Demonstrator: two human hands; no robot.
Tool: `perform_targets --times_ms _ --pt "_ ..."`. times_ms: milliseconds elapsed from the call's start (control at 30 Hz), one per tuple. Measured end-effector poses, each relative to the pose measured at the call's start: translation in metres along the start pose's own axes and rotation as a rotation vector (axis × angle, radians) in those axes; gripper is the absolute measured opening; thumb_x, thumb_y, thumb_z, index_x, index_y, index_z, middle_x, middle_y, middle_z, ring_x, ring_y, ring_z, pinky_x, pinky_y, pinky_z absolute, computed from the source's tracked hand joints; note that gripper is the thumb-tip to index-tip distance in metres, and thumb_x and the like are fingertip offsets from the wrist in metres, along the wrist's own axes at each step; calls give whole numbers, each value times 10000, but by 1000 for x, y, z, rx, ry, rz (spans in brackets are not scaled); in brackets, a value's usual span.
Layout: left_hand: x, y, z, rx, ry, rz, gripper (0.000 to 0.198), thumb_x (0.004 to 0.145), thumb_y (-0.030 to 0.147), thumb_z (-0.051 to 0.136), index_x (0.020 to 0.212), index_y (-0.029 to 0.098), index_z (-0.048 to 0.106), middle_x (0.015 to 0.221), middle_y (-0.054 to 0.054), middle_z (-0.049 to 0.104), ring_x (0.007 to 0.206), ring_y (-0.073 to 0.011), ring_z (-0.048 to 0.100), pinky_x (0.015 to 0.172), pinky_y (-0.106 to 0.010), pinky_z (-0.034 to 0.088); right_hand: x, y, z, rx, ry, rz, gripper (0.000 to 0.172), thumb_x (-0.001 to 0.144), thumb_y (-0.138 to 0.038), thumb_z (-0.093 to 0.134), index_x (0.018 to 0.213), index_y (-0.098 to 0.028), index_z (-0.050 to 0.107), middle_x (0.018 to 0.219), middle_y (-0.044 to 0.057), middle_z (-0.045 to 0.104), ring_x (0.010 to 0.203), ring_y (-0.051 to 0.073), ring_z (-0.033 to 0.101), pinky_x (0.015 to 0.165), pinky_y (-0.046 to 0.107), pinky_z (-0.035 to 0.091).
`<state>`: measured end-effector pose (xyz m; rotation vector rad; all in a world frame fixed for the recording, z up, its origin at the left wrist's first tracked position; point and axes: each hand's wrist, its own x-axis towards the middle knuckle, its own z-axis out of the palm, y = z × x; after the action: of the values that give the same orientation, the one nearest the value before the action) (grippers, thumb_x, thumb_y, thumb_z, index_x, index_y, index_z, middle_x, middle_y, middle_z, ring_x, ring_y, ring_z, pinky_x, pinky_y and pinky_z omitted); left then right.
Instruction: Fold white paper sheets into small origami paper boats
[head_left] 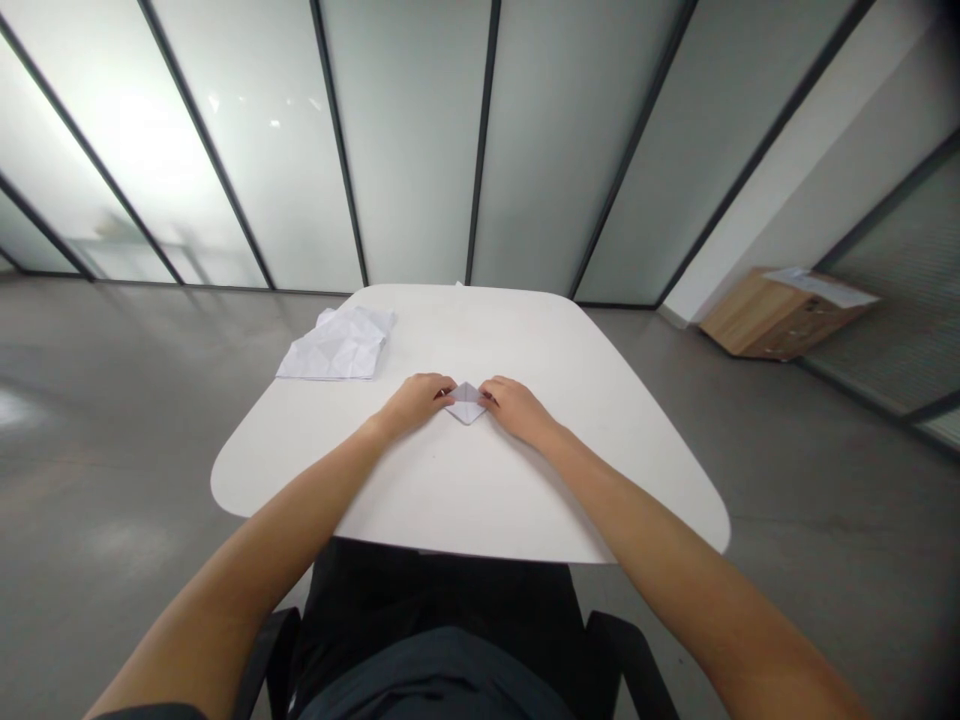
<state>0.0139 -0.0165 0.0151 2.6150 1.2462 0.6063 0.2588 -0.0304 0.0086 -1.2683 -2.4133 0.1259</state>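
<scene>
A small diamond-shaped piece of folded white paper (466, 404) lies on the white table (457, 490), near its middle. My left hand (411, 404) grips its left corner with the fingertips. My right hand (517, 410) holds its right corner the same way. The fingers hide both side corners of the fold. Further left on the table, out of reach of my fingertips, lies a creased sheet of white paper (335, 345), loosely crumpled and raised at one corner.
Frosted glass panels with dark frames (412, 150) stand beyond the table. A wood-patterned cardboard box (780, 315) sits on the grey floor at the far right. Black chair armrests (274, 660) flank my dark-clothed lap below the table's near edge.
</scene>
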Motion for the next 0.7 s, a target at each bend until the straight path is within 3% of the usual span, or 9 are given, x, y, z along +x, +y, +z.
perform_targets --times_ms 367,700 --pt "-6 -3 -7 -20 -26 81 319 870 138 549 1111 223 738 1001 -34 760 869 -183 678 808 -268 488 -5 -5 -9 -43 -42 -16 201 952 -97 552 1035 -202 702 1048 76 690 969 197 652 873 276 462" --pt "-7 -5 -9 44 -66 147 299 855 87 586 1068 231 740 993 -14 760 897 -173 688 830 -260 491 -8 -3 -13 -95 -80 -87 229 951 -94 548 1050 -198 726 1056 61 694 988 184 648 869 264 464"
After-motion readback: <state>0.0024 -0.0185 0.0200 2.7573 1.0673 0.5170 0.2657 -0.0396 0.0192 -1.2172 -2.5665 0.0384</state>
